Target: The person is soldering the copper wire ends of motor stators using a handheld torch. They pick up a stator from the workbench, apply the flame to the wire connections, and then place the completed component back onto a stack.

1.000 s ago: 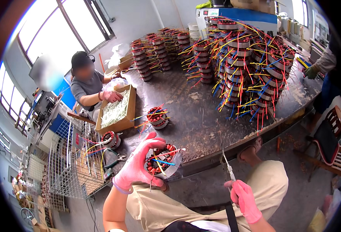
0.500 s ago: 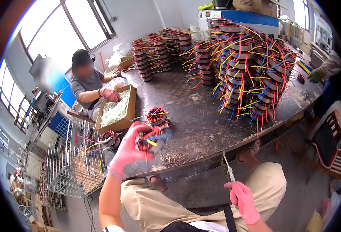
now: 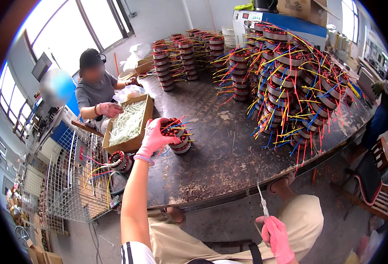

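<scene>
At the table's near left, my pink-gloved left hand grips a stator with red windings and coloured leads. It sits on top of another stator, and the fingers hide part of its side. Low in front of my lap, my right hand, also in a pink glove, is closed round a slim, pointed metal tool. Its thin tip points up toward the table edge; the exact kind is unclear.
Tall stacks of stators with trailing wires fill the far right of the table. A co-worker reaches into a box of pale tubes. A single stator lies by the wire cage. Another person stands right.
My left hand has moved forward and set its stator onto the one on the table. The right hand with the tool has shifted slightly down. The co-worker's hand has drawn back a little from the tubes.
</scene>
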A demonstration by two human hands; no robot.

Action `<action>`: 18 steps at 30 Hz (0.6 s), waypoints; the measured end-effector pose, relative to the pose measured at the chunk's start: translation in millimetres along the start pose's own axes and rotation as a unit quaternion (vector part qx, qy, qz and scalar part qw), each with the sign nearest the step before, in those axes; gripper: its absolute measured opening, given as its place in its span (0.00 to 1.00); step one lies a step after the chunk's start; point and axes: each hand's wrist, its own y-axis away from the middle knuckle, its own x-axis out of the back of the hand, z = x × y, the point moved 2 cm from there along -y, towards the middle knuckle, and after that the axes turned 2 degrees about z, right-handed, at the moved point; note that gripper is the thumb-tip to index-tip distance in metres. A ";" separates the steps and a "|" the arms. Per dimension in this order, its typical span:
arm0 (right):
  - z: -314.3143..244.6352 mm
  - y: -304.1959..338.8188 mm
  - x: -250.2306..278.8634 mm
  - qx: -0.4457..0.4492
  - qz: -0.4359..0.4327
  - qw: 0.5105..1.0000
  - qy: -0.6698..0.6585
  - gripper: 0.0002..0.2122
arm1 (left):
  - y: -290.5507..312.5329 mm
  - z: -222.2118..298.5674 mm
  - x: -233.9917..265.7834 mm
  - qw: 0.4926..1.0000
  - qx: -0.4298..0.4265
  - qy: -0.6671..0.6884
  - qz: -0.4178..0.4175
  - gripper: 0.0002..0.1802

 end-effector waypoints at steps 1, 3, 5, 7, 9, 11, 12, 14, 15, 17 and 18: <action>-0.3 -1.1 1.1 -0.003 0.002 1.000 -0.003 0.19 | 0.2 3.9 -2.6 1.000 -0.014 -0.027 0.006 0.48; 0.4 -4.4 0.6 0.000 -0.001 1.000 -0.011 0.19 | 2.6 11.6 -4.1 0.996 -0.042 -0.081 0.016 0.48; 2.4 -5.6 0.9 0.000 -0.005 1.000 -0.015 0.19 | 5.4 7.8 -6.1 0.997 -0.022 -0.068 0.010 0.49; 3.8 -6.4 0.1 0.002 -0.014 1.000 -0.020 0.19 | 6.0 11.0 -0.4 0.998 0.001 -0.055 -0.010 0.49; 3.4 -5.2 0.6 0.012 -0.017 1.000 -0.020 0.18 | 6.4 5.4 2.1 0.999 0.015 -0.013 -0.026 0.47; 4.2 -2.9 0.4 0.010 -0.019 0.999 -0.025 0.18 | 6.2 3.4 6.3 0.998 0.035 0.023 -0.045 0.46; 4.3 -1.8 0.3 0.005 -0.018 0.999 -0.028 0.18 | 3.0 5.5 7.7 0.998 0.026 0.016 -0.055 0.46; 5.4 1.0 -0.3 0.005 -0.017 0.999 -0.032 0.18 | -0.6 8.1 10.0 0.996 0.026 -0.012 -0.081 0.46; 7.5 1.2 -0.8 0.005 -0.022 0.999 -0.033 0.18 | 1.4 10.4 13.5 0.995 0.031 -0.030 -0.095 0.46; 9.5 2.7 -2.2 0.002 -0.026 0.999 -0.033 0.18 | 3.0 10.2 15.8 0.995 0.023 -0.050 -0.083 0.47; 7.7 3.7 -2.2 0.003 -0.025 0.999 -0.032 0.18 | 2.8 11.8 16.7 0.995 0.016 -0.059 -0.076 0.47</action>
